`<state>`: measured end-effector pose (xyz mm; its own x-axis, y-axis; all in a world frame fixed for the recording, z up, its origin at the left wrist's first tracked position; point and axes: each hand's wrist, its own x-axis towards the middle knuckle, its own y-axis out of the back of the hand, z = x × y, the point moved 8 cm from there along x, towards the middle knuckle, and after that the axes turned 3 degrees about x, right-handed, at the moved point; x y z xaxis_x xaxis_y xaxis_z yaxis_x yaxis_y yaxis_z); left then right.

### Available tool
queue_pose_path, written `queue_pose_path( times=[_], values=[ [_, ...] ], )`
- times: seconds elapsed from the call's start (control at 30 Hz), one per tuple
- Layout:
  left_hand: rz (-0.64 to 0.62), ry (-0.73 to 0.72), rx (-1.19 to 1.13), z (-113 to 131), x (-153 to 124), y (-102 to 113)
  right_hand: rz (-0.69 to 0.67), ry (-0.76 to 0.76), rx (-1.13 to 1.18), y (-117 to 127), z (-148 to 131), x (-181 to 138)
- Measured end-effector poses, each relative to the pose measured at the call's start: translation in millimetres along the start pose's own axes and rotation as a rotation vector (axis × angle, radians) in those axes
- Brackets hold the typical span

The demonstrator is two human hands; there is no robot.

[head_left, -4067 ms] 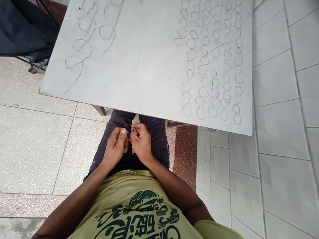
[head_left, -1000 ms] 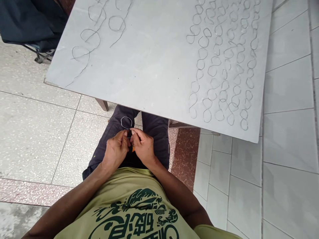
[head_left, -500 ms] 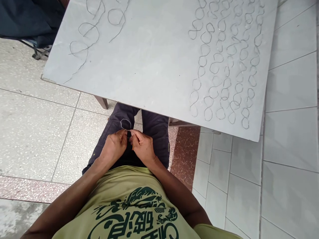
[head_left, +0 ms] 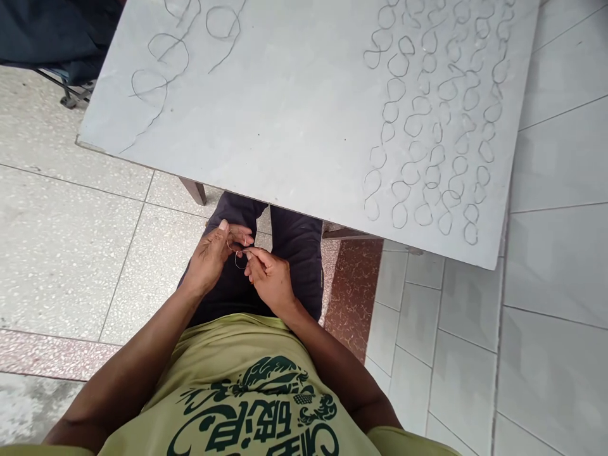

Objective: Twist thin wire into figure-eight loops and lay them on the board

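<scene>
Both hands work over my lap, just below the near edge of a grey board (head_left: 285, 114). My left hand (head_left: 211, 256) and my right hand (head_left: 268, 275) pinch a thin bent wire (head_left: 236, 250) between their fingertips. The wire curves in a small loop between the two hands. The left hand's fingers wrap around the loop; the right thumb and forefinger grip its end. Dark trousers (head_left: 294, 244) lie beneath the hands.
On the board's right part lie several rows of finished figure-eight wire loops (head_left: 427, 120). Longer looped wires (head_left: 166, 57) lie at its far left. A dark cloth on a wheeled frame (head_left: 52, 38) stands at the upper left. Pale floor tiles surround the board.
The round loop that stood above the fingers half a second ago is now held lower between the hands, with the left hand raised and turned around it. The view shifted slightly.
</scene>
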<state>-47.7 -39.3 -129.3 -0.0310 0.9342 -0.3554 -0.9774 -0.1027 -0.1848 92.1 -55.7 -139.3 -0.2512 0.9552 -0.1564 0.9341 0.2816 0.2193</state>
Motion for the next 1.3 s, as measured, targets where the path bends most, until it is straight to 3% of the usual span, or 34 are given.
queue_pose_path(
  times=[0.23, 0.47, 1.03, 1.2, 1.3],
  values=[
    [0.052, -0.058, -0.055, -9, 4, -2, -0.008, 0.016, -0.017, 0, -1, -1],
    [0.084, 0.042, -0.048, -15, 2, 5, -0.044, 0.041, -0.057, 1, 0, -2],
    [0.035, 0.0, 0.311, 3, -17, 8, 0.077, 0.107, -0.17, 15, -10, 2],
    [0.041, 0.068, 0.394, 7, -19, 14, 0.038, 0.045, -0.099, 12, -14, 1],
    [0.037, 0.072, 0.452, 18, -17, 15, -0.012, -0.021, 0.056, 8, -14, 2]
  ],
)
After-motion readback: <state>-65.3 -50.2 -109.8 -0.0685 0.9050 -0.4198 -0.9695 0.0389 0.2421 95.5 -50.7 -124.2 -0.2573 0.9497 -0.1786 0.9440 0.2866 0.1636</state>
